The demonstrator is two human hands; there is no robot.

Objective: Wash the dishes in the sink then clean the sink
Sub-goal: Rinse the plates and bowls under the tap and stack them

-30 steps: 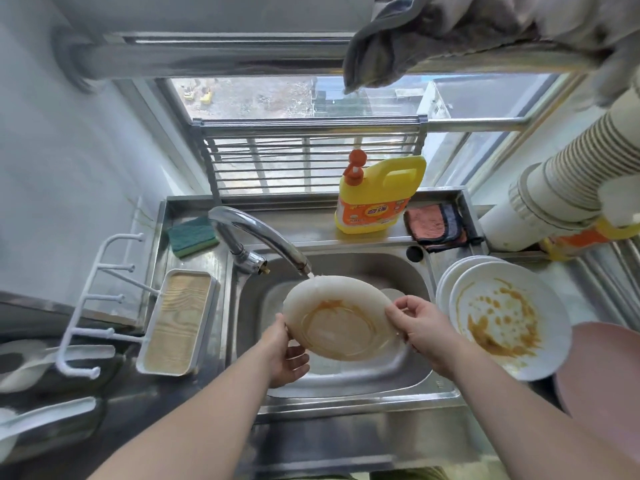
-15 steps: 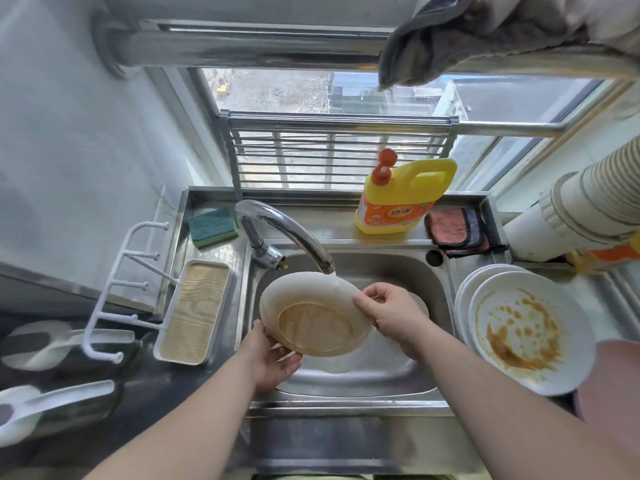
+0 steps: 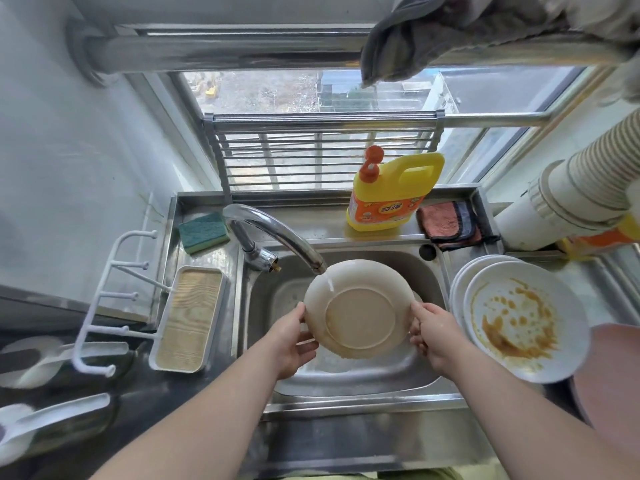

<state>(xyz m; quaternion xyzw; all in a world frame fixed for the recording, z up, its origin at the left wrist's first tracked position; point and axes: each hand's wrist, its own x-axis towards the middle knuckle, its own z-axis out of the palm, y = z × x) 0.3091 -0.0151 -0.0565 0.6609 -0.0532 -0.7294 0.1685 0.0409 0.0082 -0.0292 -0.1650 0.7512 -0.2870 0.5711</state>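
Note:
I hold a cream plate [image 3: 360, 310] over the steel sink [image 3: 429, 372], its underside facing me. Water from the curved faucet [image 3: 277, 233] runs onto its upper left rim. My left hand [image 3: 289, 336] grips the plate's left edge, and my right hand [image 3: 433, 332] grips its right edge. A stack of white plates [image 3: 526, 320] sits right of the sink, the top one smeared with brown sauce. On the back ledge, a green sponge [image 3: 203, 232] lies at the left and a yellow detergent bottle [image 3: 391, 195] stands in the middle.
A pink cloth [image 3: 450, 225] lies by the bottle. A white tray with a wooden insert [image 3: 188, 318] and a white hook rack [image 3: 110, 303] sit left of the sink. Stacked paper cups [image 3: 581, 188] lean in from the right. A grey towel [image 3: 433, 32] hangs overhead.
The plate has been turned over, so its underside now faces me instead of its sauce-stained face. Both hands have shifted to opposite edges of the plate.

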